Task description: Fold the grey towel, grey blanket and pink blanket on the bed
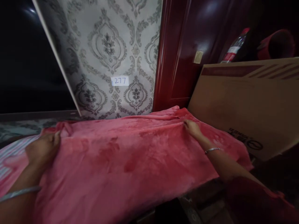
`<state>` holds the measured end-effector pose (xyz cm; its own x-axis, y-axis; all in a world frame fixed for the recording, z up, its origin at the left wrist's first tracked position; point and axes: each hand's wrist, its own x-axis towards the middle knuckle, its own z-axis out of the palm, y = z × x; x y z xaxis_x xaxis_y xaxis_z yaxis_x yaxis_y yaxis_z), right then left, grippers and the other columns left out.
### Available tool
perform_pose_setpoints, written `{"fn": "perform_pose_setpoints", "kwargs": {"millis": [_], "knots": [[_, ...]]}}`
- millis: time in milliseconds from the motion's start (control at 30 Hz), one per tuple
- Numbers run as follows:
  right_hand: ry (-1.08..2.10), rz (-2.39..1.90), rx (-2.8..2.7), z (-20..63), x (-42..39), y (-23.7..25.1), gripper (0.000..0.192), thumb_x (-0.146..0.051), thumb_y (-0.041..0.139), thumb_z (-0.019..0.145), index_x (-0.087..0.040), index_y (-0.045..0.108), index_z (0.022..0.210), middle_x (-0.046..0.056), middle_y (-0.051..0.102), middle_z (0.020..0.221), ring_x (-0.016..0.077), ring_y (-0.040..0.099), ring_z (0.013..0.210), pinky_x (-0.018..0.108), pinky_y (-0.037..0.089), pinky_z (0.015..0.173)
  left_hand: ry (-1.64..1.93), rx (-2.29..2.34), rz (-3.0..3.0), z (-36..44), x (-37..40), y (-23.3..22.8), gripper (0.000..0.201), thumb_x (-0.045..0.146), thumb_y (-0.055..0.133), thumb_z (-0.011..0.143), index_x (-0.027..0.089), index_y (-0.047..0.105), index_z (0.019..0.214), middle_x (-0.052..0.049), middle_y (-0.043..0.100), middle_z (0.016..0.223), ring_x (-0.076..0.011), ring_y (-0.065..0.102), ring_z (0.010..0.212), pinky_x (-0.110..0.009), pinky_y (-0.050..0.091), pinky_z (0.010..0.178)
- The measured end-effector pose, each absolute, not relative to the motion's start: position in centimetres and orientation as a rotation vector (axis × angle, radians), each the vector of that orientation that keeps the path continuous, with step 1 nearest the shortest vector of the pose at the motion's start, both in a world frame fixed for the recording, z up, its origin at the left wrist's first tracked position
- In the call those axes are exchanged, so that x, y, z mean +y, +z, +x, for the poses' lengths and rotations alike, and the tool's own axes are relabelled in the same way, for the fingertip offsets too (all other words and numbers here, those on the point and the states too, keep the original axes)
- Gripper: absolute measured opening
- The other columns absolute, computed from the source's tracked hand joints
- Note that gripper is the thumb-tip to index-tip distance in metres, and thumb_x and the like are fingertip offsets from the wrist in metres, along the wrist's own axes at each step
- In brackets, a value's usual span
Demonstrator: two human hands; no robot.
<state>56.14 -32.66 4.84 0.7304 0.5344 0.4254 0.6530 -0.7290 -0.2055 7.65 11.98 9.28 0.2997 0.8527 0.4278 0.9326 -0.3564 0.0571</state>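
Observation:
A pink plush blanket (pixel 130 168) lies spread in front of me, with a fold running across it between my two hands. At its left side my left hand (pixel 44 147) is closed on the fabric, thumb toward the wall. My right hand (pixel 192 128) pinches the same fold near the far right part of the blanket. Between the hands the cloth is drawn fairly straight, and its near part hangs down toward me. Both wrists wear silver bangles.
A large cardboard box (pixel 243 102) stands at the right, with a plastic bottle (pixel 233 48) behind its top edge. At left hangs a dark screen (pixel 32 62). Patterned wallpaper bears a label reading 277 (pixel 120 81). Striped cloth (pixel 14 152) shows beside the blanket. A dark red door (pixel 179 53) is behind.

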Motion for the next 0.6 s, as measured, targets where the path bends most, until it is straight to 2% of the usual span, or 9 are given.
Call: {"fn": "perform_pose_setpoints", "kwargs": {"millis": [167,367,600], "knots": [[-0.536,-2.49,-0.921,56.2,-34.1,5.7,0.023,-0.016,0.047,0.089,-0.016,0.068,0.099,0.014,0.073,0.105,0.0256,0.066,0.097,0.032,0.048,0.081,-0.464,-1.569,-2.313,7.4,9.5,12.5,0.062,0.047,0.02,0.093,0.013,0.071,0.105,-0.016,0.072,0.112,-0.0282,0.065,0.094,-0.032,0.042,0.069],[-0.625,-2.343,-0.878,56.0,-35.9,7.6,0.02,-0.02,0.049,0.085,-0.019,0.067,0.092,0.011,0.073,0.091,0.0257,0.066,0.085,0.034,0.049,0.078,-0.548,-1.532,-2.278,6.6,6.8,15.4,0.057,0.042,0.021,0.096,0.012,0.069,0.104,-0.015,0.07,0.108,-0.0275,0.063,0.095,-0.031,0.038,0.069],[-0.622,-2.36,-0.742,53.8,-38.2,11.2,0.022,-0.02,0.047,0.087,-0.015,0.066,0.098,0.016,0.071,0.1,0.0245,0.063,0.088,0.033,0.046,0.082,-0.632,-1.23,-2.299,4.3,4.6,17.6,0.051,0.042,0.02,0.095,0.015,0.064,0.091,-0.007,0.064,0.095,-0.0189,0.059,0.092,-0.026,0.031,0.067]]}}
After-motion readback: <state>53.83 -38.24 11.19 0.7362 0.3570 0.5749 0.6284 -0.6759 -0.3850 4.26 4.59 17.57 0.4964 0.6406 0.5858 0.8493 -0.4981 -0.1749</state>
